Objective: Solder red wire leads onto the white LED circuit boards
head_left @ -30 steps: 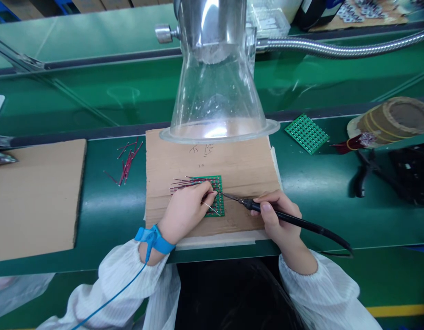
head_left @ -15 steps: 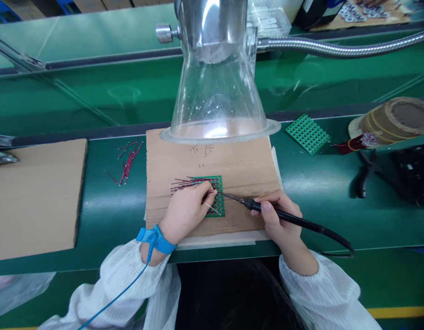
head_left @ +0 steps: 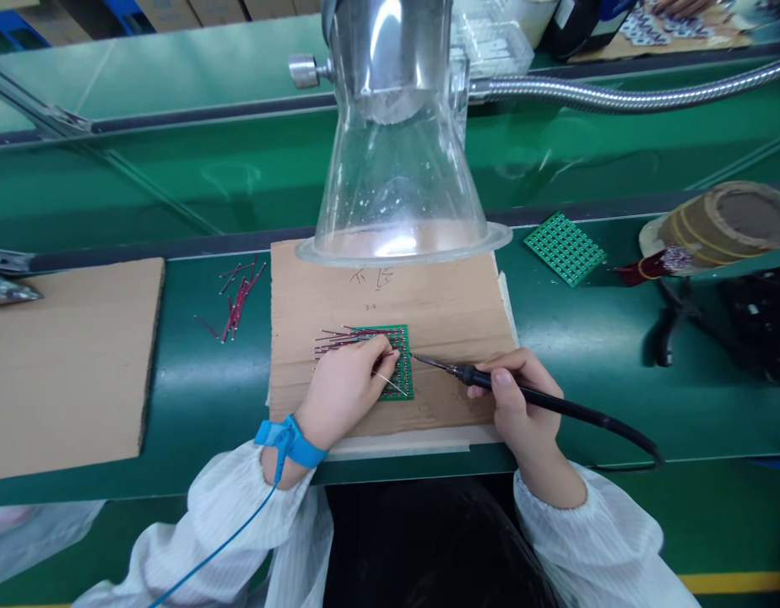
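Observation:
On a cardboard sheet lies a green circuit board with rows of solder pads. Several dark red wires run from it toward the left. My left hand rests over the board, thumb and forefinger pinched on a short dark red wire at the pads. A thin silvery strand sticks out under these fingers. My right hand grips a soldering iron like a pen; its tip stands just off the board's right edge. The left palm hides part of the board.
A clear fume hood hangs above the cardboard. Loose red wires lie to the left, beside another cardboard sheet. Rightward are a second green board, a brown cylinder, a bundle of red wires and pliers.
My right hand has drawn the soldering iron slightly to the right, so its tip has moved off the pads. My left hand has kept its place on the board.

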A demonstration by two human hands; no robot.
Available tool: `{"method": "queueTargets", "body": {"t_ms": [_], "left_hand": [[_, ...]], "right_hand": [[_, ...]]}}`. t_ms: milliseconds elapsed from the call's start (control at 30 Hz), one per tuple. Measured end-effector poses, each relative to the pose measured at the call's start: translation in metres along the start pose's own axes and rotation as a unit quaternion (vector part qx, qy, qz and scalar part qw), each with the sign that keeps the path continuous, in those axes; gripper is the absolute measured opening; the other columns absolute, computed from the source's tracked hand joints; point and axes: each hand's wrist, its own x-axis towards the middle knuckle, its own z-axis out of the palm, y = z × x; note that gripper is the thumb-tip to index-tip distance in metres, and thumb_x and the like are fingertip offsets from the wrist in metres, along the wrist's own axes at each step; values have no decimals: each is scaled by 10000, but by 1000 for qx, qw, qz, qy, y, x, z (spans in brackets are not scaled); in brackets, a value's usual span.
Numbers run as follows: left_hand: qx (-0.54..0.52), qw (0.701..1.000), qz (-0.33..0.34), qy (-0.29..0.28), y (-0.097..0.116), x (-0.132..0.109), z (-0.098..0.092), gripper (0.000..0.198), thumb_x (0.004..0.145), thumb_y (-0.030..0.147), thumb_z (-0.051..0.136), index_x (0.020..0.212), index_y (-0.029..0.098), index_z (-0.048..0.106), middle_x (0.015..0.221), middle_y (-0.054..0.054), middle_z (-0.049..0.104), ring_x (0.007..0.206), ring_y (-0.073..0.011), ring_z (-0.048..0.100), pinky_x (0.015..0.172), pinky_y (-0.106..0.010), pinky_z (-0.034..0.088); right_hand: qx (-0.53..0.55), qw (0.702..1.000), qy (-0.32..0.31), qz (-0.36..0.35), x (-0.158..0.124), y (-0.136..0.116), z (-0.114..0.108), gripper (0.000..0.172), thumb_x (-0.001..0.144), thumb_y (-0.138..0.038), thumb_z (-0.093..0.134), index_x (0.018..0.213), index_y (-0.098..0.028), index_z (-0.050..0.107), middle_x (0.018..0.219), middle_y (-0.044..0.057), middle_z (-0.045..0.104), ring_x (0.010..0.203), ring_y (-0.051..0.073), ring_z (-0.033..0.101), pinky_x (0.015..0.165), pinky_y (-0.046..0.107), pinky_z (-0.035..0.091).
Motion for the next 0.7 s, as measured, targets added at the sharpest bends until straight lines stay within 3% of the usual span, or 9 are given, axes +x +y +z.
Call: {"method": "queueTargets", "body": {"t_ms": [300, 533, 600, 700], "left_hand": [[-27, 1000, 3, 0, 0, 1, -2, 262, 1163, 362, 547, 959, 237, 654, 861, -17, 762, 799, -238, 700, 711, -334, 354], [-130, 991, -26, 1, -21, -1, -37, 347, 1138, 415, 449, 940, 223, 658, 884, -54, 746, 836, -253, 680, 796, -367, 445], [-179, 982, -47, 21, -30, -3, -45, 381, 1127, 477, 456, 983, 213, 692, 914, -56, 739, 873, -248, 678, 826, -371, 469], [-305, 949, -82, 3, -34, -8, -48, 421, 1110, 540, 469, 1044, 193, 698, 799, -2, 592, 685, -175, 545, 672, -317, 424]], "right_hand": [[20, 1000, 18, -2, 1, 3, 1, 220, 1117, -423, 734, 994, -246, 776, 692, -20, 762, 595, 150, 741, 594, 250, 606], [59, 997, 44, 11, 4, 8, 2, 243, 1135, -452, 703, 1013, -249, 757, 710, -26, 730, 621, 148, 714, 632, 265, 597], [60, 997, 46, 7, 4, 9, 3, 233, 1137, -451, 700, 1030, -250, 753, 713, -27, 726, 623, 150, 708, 628, 270, 589], [58, 997, 40, 0, 5, 9, 3, 210, 1143, -443, 694, 1066, -254, 743, 721, -30, 721, 628, 146, 698, 631, 273, 580]]}}
